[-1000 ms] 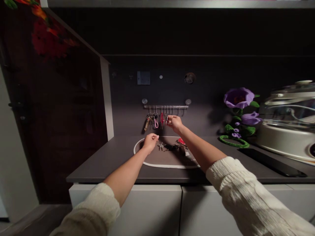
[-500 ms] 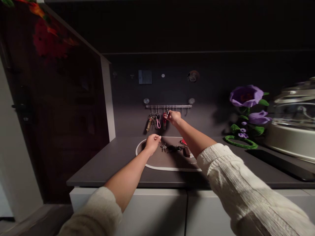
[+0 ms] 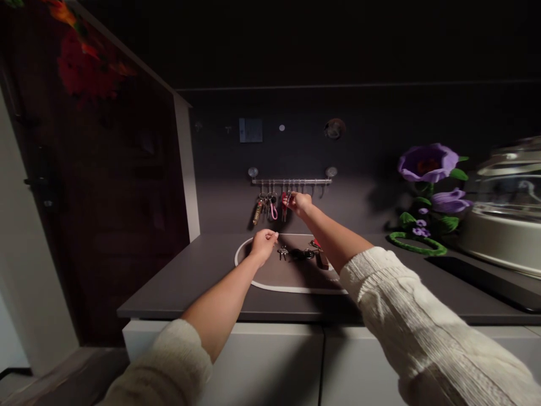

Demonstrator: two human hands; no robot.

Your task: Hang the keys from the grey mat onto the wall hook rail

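My right hand [image 3: 301,204] is raised to a clear hook rail [image 3: 291,181] on the wall, its fingertips pinched on small metallic keys [image 3: 289,197] just below the hooks. Right beside those fingertips hangs a red key set [image 3: 284,207]. Further left on the rail are a key bunch with a lettered tag [image 3: 257,213] and one with a pink loop [image 3: 273,210]. My left hand [image 3: 264,247] hovers over the left part of a brown mat [image 3: 279,277], fingers curled together with nothing visible in them. Loose keys [image 3: 283,253] lie on the mat near it.
On the mat also lie a dark key fob [image 3: 302,255] and a brown holder [image 3: 323,260]. Purple crocheted flowers [image 3: 429,163], a black flat object [image 3: 477,282] and a clear-domed container [image 3: 507,225] stand or lie at right. A dark door [image 3: 122,225] is at left.
The view has shifted slightly. My right hand stays at the rail, with the metallic keys a little closer under the hooks. My left hand has hardly moved.
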